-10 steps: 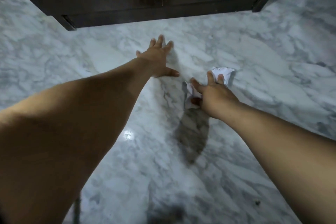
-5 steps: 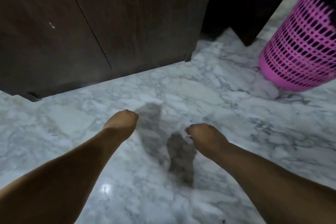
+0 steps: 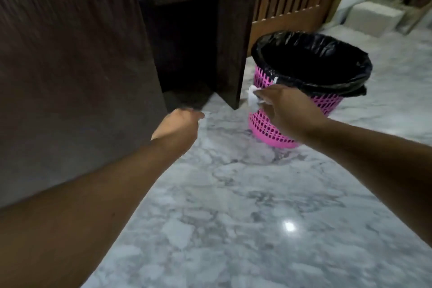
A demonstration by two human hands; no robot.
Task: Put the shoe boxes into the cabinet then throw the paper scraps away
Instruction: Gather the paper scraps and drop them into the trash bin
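Scraps (image 3: 253, 98) of white paper sit pinched in the right hand (image 3: 284, 110), beside the pink lined bin (image 3: 311, 86) on marble floor (image 3: 245, 206). Left hand (image 3: 178, 125) is fisted, contents hidden, near the dark cabinet (image 3: 70, 77).

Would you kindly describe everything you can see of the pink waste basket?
The pink waste basket is a round, seemingly plastic bin with lattice walls, standing upright on the marble floor right of the dark cabinet. A black bag liner folds over its rim. The right hand, gripping white paper scraps, overlaps its near side; contact is unclear.
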